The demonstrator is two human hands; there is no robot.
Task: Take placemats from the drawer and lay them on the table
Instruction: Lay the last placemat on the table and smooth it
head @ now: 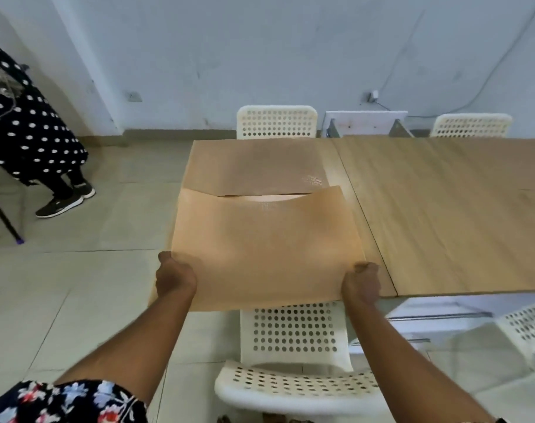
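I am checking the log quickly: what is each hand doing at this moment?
Left hand: closed, holding the near left corner of the placemat.
Right hand: closed, holding the near right corner of the same placemat.

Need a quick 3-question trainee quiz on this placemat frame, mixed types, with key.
1. True or false: one placemat already lies flat on the table.
2. Which hands grip the held placemat? A) left hand only B) right hand only C) both
3. Fill in: below the held placemat's near edge stands a white ____.

Key: 1 true; 2 C; 3 chair
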